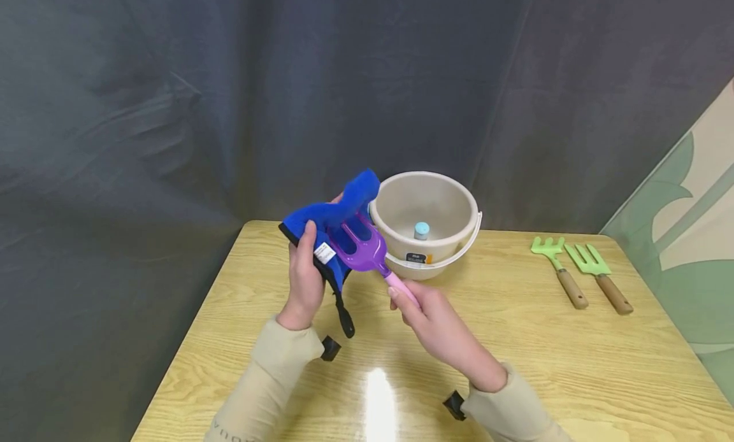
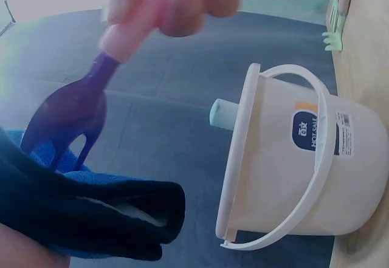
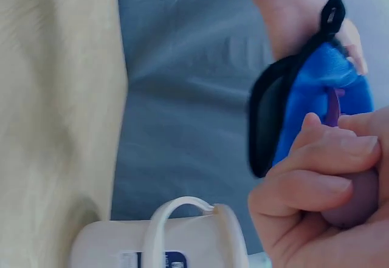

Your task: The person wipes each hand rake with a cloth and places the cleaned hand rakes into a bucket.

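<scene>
My left hand (image 1: 306, 278) holds a blue cloth (image 1: 315, 218) with black edging, a white label and a black hanging loop; the thumb lies over its front. A purple toy fork (image 1: 367, 249) with a pink handle (image 1: 403, 290) is gripped by my right hand (image 1: 438, 321). Its tines overlap the blue cloth, which folds up around them. In the right wrist view the curled fingers (image 3: 316, 183) wrap the handle's end, and the fork's head is mostly hidden. The left wrist view shows the purple tines (image 2: 67, 122) pointing down at the cloth's folded top.
Just behind the hands stands a cream bucket (image 1: 453, 248) with its handle lowered and a light-blue-topped item (image 1: 421, 230) inside. Two green garden forks, one left (image 1: 564, 278) and one right (image 1: 599, 270), lie at the table's right. A dark curtain (image 1: 367, 79) hangs behind the wooden table (image 1: 516, 340).
</scene>
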`<action>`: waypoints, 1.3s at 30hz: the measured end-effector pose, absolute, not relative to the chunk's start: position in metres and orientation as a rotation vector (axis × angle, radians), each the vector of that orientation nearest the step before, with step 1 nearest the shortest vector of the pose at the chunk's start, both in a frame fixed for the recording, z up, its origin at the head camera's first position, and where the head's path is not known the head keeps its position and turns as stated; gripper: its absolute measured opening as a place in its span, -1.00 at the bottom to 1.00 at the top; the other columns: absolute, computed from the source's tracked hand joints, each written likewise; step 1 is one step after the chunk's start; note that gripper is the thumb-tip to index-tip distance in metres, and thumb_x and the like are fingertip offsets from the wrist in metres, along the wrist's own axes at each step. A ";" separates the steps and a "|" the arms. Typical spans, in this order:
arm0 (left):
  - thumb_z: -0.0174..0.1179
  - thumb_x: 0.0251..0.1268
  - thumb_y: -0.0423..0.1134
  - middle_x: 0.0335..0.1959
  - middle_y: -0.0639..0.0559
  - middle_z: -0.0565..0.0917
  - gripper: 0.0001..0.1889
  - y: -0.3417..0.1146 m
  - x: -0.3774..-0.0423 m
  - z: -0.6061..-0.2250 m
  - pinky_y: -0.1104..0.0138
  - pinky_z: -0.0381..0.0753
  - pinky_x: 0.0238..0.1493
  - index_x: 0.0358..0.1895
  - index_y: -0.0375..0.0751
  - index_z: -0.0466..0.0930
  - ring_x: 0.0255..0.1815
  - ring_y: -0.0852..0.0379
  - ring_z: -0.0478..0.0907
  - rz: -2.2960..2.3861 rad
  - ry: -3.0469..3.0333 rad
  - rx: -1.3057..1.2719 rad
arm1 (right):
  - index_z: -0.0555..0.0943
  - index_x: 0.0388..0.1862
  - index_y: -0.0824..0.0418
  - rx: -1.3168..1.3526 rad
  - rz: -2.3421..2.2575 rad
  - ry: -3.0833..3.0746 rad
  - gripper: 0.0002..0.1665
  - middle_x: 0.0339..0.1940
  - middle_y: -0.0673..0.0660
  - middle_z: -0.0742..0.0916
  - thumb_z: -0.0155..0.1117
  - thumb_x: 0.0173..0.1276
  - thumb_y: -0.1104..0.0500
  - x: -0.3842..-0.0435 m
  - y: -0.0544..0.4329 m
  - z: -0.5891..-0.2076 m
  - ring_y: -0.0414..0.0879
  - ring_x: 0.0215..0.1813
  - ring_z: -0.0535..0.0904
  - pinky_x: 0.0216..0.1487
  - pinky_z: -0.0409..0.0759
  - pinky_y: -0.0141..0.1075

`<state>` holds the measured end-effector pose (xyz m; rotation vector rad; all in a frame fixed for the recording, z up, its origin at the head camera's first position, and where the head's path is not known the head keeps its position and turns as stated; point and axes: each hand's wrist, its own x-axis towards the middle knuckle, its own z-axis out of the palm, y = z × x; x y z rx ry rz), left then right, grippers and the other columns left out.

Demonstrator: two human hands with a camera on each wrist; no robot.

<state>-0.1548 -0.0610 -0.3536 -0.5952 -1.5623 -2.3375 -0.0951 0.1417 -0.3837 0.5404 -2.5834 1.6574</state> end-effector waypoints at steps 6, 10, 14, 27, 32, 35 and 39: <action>-0.20 0.63 -0.03 0.24 -0.14 0.55 -0.50 -0.056 -0.153 -0.356 0.10 0.43 0.34 0.35 -0.35 0.34 0.28 -0.05 0.47 -2.386 -1.451 -0.571 | 0.61 -0.29 0.13 0.551 1.647 -2.577 -0.72 -0.67 -0.07 0.44 0.09 0.63 0.08 -0.096 0.138 -0.387 -0.27 -0.65 0.23 -0.69 0.18 -0.40; -0.20 0.63 -0.05 0.26 -0.13 0.50 -0.50 -0.049 -0.150 -0.357 0.11 0.37 0.39 0.39 -0.33 0.28 0.30 -0.02 0.44 -2.423 -1.394 -0.543 | 0.62 -0.28 0.11 0.552 1.614 -2.562 -0.74 -0.66 -0.07 0.45 0.09 0.63 0.08 -0.097 0.136 -0.386 -0.27 -0.65 0.23 -0.70 0.19 -0.40; -0.22 0.63 -0.07 0.33 -0.16 0.44 -0.44 -0.044 -0.145 -0.362 0.13 0.32 0.43 0.48 -0.38 0.16 0.35 0.00 0.40 -2.450 -1.418 -0.534 | 0.63 -0.28 0.13 0.559 1.593 -2.533 -0.72 -0.66 -0.07 0.45 0.09 0.63 0.08 -0.099 0.134 -0.382 -0.26 -0.65 0.25 -0.70 0.20 -0.39; -0.05 0.45 -0.14 0.16 -0.38 0.48 -0.38 -0.037 -0.130 -0.374 0.20 0.55 0.21 0.40 -0.54 0.15 0.04 0.13 0.60 -2.397 -1.798 -0.594 | 0.61 -0.32 0.22 0.535 1.597 -2.459 -0.69 -0.66 -0.06 0.44 0.10 0.63 0.09 -0.104 0.135 -0.366 -0.18 -0.63 0.28 -0.60 0.22 -0.33; -0.07 0.48 -0.10 0.23 -0.35 0.46 -0.38 -0.040 -0.132 -0.372 0.17 0.50 0.27 0.42 -0.50 0.15 0.15 0.07 0.55 -2.408 -1.779 -0.567 | 0.62 -0.33 0.19 0.543 1.563 -2.476 -0.70 -0.67 -0.07 0.43 0.10 0.62 0.11 -0.104 0.136 -0.368 -0.19 -0.62 0.29 -0.60 0.24 -0.33; -0.11 0.51 -0.06 0.25 -0.33 0.46 -0.37 -0.042 -0.135 -0.370 0.16 0.48 0.29 0.44 -0.46 0.14 0.19 0.03 0.53 -2.416 -1.739 -0.541 | 0.62 -0.33 0.17 0.544 1.552 -2.498 -0.70 -0.66 -0.07 0.45 0.10 0.63 0.10 -0.104 0.138 -0.371 -0.19 -0.61 0.31 -0.60 0.27 -0.33; -0.15 0.56 0.05 0.29 -0.28 0.43 -0.34 -0.047 -0.139 -0.367 0.15 0.47 0.31 0.49 -0.36 0.09 0.24 0.01 0.50 -2.416 -1.688 -0.528 | 0.62 -0.31 0.13 0.548 1.579 -2.523 -0.70 -0.67 -0.07 0.44 0.09 0.63 0.07 -0.103 0.139 -0.372 -0.22 -0.62 0.29 -0.63 0.26 -0.34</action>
